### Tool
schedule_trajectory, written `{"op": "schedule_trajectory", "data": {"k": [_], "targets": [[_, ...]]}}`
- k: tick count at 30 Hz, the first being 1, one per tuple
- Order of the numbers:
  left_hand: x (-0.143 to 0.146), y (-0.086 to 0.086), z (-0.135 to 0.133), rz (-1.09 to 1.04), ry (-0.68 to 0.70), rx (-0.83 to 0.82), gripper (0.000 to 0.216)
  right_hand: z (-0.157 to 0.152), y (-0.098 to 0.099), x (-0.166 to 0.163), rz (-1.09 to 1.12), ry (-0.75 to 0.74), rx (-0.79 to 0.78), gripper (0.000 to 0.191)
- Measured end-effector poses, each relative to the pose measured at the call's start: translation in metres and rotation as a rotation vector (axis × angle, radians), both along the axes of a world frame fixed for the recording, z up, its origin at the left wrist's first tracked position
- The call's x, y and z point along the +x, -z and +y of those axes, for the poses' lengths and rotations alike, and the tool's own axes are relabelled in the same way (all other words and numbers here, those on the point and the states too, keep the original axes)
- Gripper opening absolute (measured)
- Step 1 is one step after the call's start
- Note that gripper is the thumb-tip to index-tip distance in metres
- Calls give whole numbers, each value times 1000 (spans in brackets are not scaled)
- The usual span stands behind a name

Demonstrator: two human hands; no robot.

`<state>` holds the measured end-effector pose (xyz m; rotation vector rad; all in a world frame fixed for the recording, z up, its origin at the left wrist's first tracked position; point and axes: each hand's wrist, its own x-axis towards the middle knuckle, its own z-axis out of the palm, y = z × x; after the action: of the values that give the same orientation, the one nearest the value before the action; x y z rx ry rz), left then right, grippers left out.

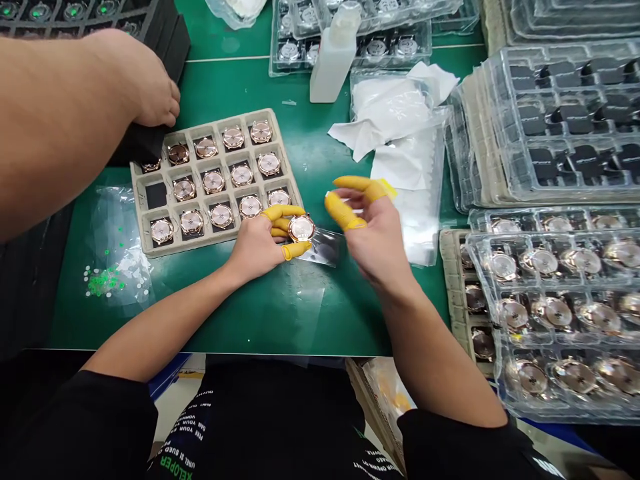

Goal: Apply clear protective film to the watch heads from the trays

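The left hand (257, 247) hides part of the watch case (301, 228) rim.

A green surface (280, 307) carries everything. On its left part lies a beige tray (200, 241) with watches (241, 175) in small compartments; one compartment (156, 195) holds only a dark pad. Left of the tray lies a clear sheet (107, 280) with small green dots. A black tray (165, 27) stands at the far left corner, and the forearm of another person (60, 120) reaches over it. A white bottle (333, 57) stands upright at the far side, near white cloths (395, 110) that lie in clear plastic. At the right are stacked clear trays (565, 120) with black pieces and, nearer, covered trays (555, 313) with watch parts.
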<state>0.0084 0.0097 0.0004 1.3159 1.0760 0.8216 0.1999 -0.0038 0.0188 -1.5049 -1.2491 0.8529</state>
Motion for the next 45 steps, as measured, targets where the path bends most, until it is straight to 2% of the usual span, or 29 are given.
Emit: {"op": "schedule_trajectory", "data": {"k": [2,4,6,9,12,15,20,24,28,31,33,36,38,40,42,45], "targets": [[0,0,0,11,-2,3,58,4,3,8,-49,82,95,33],[0,-1,0,16,-4,-1,58,6,5,12,2,57,71,42],[0,0,-1,20,-9,-6,58,8,6,11,134,9,-11,46],[0,1,-1,27,-25,4,58,8,2,5,320,-35,-147,43],[-1,1,-1,-1,-32,5,58,5,-4,-3,384,-133,-363,53],[-2,2,-1,-57,-19,-2,60,2,-4,-12,397,-247,-511,49],[-3,3,0,-89,-14,5,60,-2,5,-27,483,-170,-400,38],[-2,4,0,-96,-14,12,60,0,3,-30,529,-89,-399,46],[-3,5,0,-92,12,8,59,4,-1,-23,578,-135,-432,62],[-2,5,1,-98,45,4,56,5,-3,-14,520,-223,-417,61],[-1,5,2,-101,62,-17,59,7,-4,-9,448,-234,-343,63],[2,5,3,-71,80,-37,65,17,-9,-10,315,-117,-125,43],[4,6,4,-15,116,15,52,32,-15,-23,197,-139,-27,29],[3,6,5,62,134,82,30,55,-23,-51,71,-280,7,20],[1,5,5,156,111,172,17,80,-31,-94,-66,-434,21,15],[-1,3,4,175,71,291,13,110,-36,-166,-274,-623,22,16]]}}
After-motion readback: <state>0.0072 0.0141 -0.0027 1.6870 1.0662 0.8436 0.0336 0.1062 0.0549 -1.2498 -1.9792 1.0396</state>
